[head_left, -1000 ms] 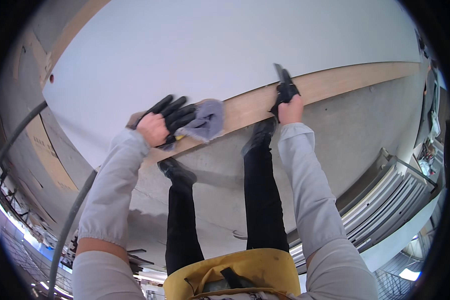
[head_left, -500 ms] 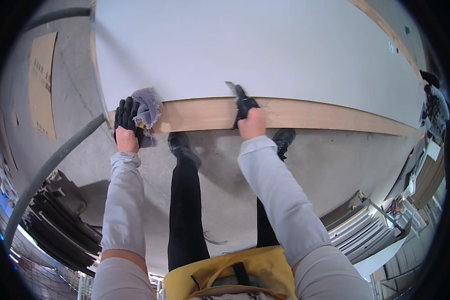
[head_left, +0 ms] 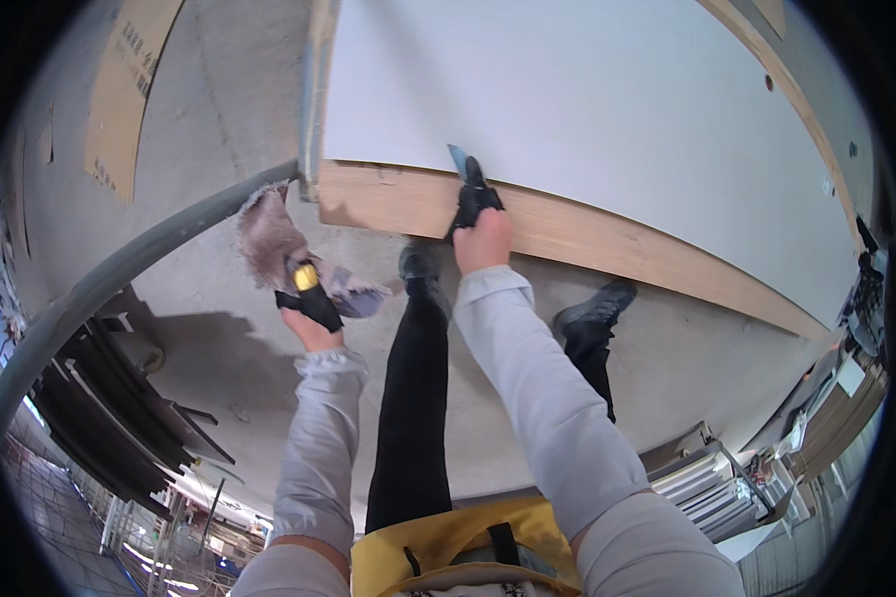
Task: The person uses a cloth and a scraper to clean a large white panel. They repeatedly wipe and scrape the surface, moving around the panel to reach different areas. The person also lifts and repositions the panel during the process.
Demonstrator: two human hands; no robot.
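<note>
My right hand (head_left: 481, 224), in a black glove with the back of the hand bare, is closed around a thin flat metal blade (head_left: 456, 157), its handle hidden in the glove. That hand is over the pale wooden edge (head_left: 398, 194) of a large white panel (head_left: 567, 119), and the blade points out over the white face. My left hand (head_left: 314, 303), also gloved, grips a fuzzy greyish-purple rag (head_left: 272, 239) away from the panel, left of its corner. Against the rag shows a small yellow object (head_left: 307, 277) whose kind I cannot make out.
A thick grey hose (head_left: 139, 254) curves across the floor to the panel's left corner. Flat cardboard (head_left: 124, 90) lies at the far left. Stacked dark boards (head_left: 110, 398) stand at left, with pale strips (head_left: 702, 488) on a rack at right. My shoes (head_left: 592, 308) are by the panel's near edge.
My left hand has lifted off the panel's left end and come nearer me with the rag. The view has shifted left and turned, while the right hand stays at the wooden edge with the blade.
</note>
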